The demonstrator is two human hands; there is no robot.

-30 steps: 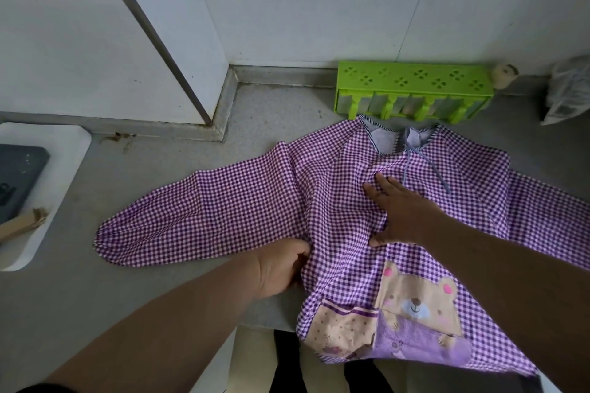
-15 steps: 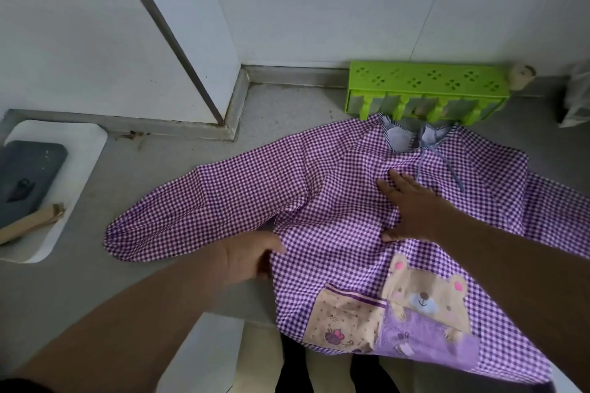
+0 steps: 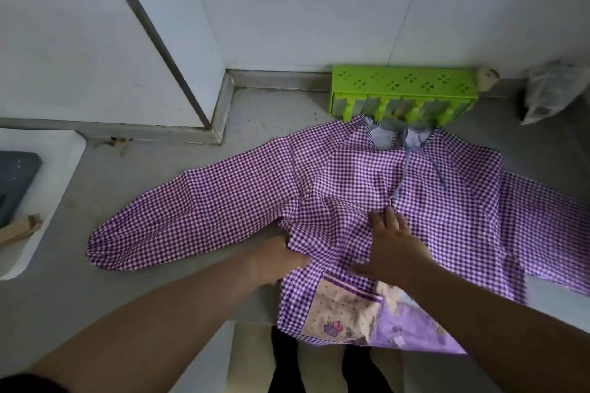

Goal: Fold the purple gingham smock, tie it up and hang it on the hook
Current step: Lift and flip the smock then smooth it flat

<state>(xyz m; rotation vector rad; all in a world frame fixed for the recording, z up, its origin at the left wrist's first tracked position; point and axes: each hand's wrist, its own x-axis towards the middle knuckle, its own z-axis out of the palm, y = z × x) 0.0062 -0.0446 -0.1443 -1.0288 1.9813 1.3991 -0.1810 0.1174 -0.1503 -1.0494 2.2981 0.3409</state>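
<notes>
Your left hand (image 3: 281, 260) grips the purple gingham smock (image 3: 367, 201) at its left side seam, just below the armpit; the fingers are tucked under a gathered ridge of cloth, so how far they curl cannot be told exactly, but cloth is plainly bunched in the grasp. Your right hand (image 3: 394, 247) lies flat on the chest panel, fingers straight and spread, pinning the fabric without holding it. This pairing reads as an anchor and a puller: the flat palm keeps the body from sliding while the gripping hand draws the side inward for a first fold.

The smock lies front-up on the grey counter (image 3: 159, 169), neckline (image 3: 396, 137) toward the wall, its left sleeve (image 3: 191, 220) stretched out flat, its hem and patch pocket (image 3: 360, 316) hanging over the near edge. The neck ties (image 3: 424, 169) trail loose on the chest, not yet knotted.

Just beyond the neckline, the green rack (image 3: 402, 96) stands against the wall; what its slots hold cannot be made out. At far left, a white tray (image 3: 57, 175) carries a dark slab (image 3: 16, 182) and a tan strip (image 3: 22, 230). No hook is identifiable.
</notes>
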